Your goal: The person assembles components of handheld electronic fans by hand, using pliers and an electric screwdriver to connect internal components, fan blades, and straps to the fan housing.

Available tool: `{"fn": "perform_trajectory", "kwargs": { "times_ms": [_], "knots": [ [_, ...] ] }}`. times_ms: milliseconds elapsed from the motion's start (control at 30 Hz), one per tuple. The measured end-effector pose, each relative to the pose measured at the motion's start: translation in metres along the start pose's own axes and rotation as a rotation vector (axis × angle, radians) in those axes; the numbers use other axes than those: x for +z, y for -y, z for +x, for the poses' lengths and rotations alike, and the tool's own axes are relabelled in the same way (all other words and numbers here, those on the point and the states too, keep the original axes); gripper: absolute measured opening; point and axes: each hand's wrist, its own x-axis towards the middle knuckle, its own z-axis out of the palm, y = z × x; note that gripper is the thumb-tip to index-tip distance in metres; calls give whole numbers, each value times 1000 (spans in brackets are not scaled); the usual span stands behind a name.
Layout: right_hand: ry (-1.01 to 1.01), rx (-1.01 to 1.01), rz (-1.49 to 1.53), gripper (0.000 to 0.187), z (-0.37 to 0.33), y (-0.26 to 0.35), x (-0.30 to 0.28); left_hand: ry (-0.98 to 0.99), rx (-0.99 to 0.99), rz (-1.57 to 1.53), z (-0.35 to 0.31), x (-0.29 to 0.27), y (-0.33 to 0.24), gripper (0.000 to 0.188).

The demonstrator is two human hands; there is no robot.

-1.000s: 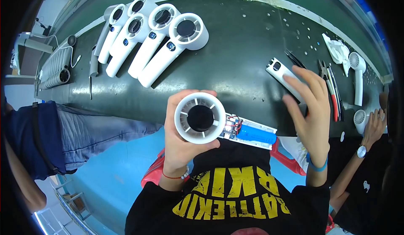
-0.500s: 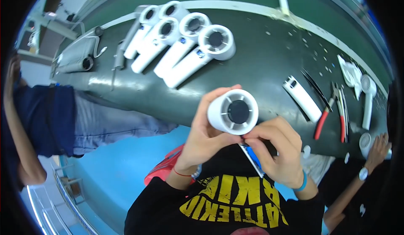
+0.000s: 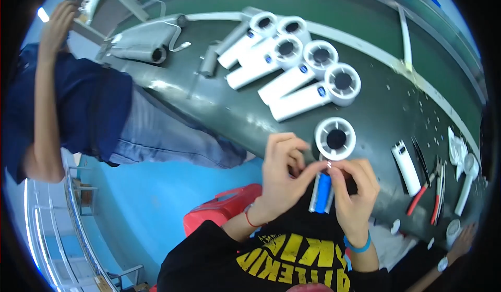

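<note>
Dark green worktop [image 3: 378, 130] curves across a workshop where, at far left, a co-worker in a navy shirt [image 3: 78, 98] stands beside gray housings [image 3: 138, 42]. Next along lies a cluster of white handheld fans [image 3: 300, 102], heads toward the right. At center, the wearer's left hand [image 3: 286, 169] stretches its thumb to the neck of an opened fan [image 3: 335, 139], held near the table's edge; its other fingers curl loosely. A blue battery [image 3: 323, 194] shows in the bared handle. From the right, the right hand [image 3: 356, 187] brings thumb and forefinger nearly together at the same spot, apparently on thin wiring, though blur hides whether either hand truly pinches it. The step looks like wire handling; the next move calls for a light, precise fingertip touch. Farther right lie a detached white handle cover [image 3: 406, 167], dark tweezers [image 3: 421, 159], red-handled pliers [image 3: 416, 201] and, at the edge, another person's hand [image 3: 463, 241].
</note>
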Motion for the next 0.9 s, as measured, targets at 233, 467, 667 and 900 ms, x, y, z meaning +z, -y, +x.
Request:
{"fn": "perform_trajectory", "kwargs": {
  "times_ms": [233, 467, 667, 900],
  "knots": [
    [14, 64, 64, 15, 5, -3, 3, 138, 244, 235, 2, -6, 6, 21],
    [-2, 117, 120, 12, 3, -4, 1, 210, 292, 250, 7, -8, 1, 21],
    [-1, 216, 119, 9, 0, 3, 2, 189, -152, 99, 0, -8, -16, 6],
    [13, 389, 241, 12, 14, 4, 3, 316, -355, -4, 17, -6, -30, 11]
  ]
}}
